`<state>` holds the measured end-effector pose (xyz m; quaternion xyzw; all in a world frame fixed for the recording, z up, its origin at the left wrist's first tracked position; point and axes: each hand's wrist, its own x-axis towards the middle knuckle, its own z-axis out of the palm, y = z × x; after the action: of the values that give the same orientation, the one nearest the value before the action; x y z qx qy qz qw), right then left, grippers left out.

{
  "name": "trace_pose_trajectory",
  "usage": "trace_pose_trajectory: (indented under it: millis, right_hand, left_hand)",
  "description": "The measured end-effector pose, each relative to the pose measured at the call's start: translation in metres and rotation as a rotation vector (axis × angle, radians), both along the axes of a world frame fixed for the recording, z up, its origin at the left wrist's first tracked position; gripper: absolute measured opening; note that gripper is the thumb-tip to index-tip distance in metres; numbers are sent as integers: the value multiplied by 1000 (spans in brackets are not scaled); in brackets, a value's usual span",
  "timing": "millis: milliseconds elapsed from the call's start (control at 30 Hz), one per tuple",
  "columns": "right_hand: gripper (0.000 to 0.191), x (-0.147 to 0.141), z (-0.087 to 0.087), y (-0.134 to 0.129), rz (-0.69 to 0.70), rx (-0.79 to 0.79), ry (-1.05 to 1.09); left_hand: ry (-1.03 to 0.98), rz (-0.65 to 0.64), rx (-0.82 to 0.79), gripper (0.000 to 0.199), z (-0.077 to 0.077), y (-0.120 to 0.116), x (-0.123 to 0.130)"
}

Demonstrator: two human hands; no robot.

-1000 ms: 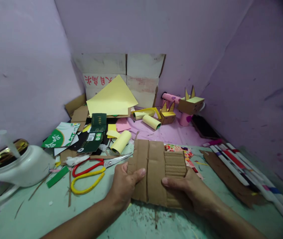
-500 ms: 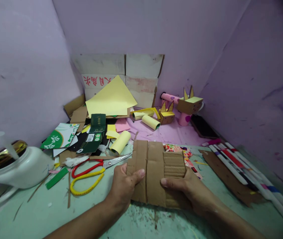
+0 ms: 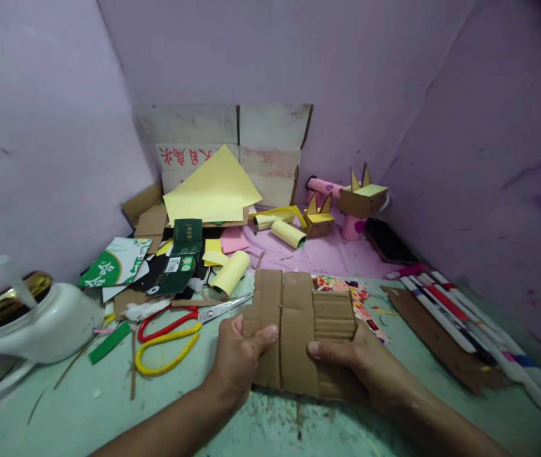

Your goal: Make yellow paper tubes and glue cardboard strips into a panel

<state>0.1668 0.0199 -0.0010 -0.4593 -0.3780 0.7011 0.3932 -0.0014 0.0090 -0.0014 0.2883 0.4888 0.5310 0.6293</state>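
Observation:
Between my two hands is a piece of brown cardboard, held low over the front of the green table. It has a vertical slit or crease near its middle and a ribbed, bare strip on its right part. My left hand grips the left edge, thumb on top and fingers hidden beneath. On the right side, my right hand pinches the ribbed part, its thumb lying across the face and its other fingers out of sight. Scissors with one red and one yellow handle lie left of the cardboard, tips close to its edge.
A white teapot-shaped cup stands at the left. Paper scraps, yellow sheets and yellow rolls fill the back. Small cardboard animal heads, a phone, several markers and a brown strip are toward the right.
Almost nothing differs. Both hands keep the same hold on the cardboard, and the view has shifted very slightly.

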Motion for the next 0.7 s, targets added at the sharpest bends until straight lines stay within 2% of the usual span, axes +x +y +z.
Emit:
trace_pose_trajectory:
  millis: [167,700]
  right_hand:
    - [56,-1,2,-1,-27,-11,-13]
    - [55,-1,-1,0,-17,-27,-1]
  left_hand:
    - [-10,-3,-12,38,0,0,0]
    - [-1,1,5,33,-1,0,1]
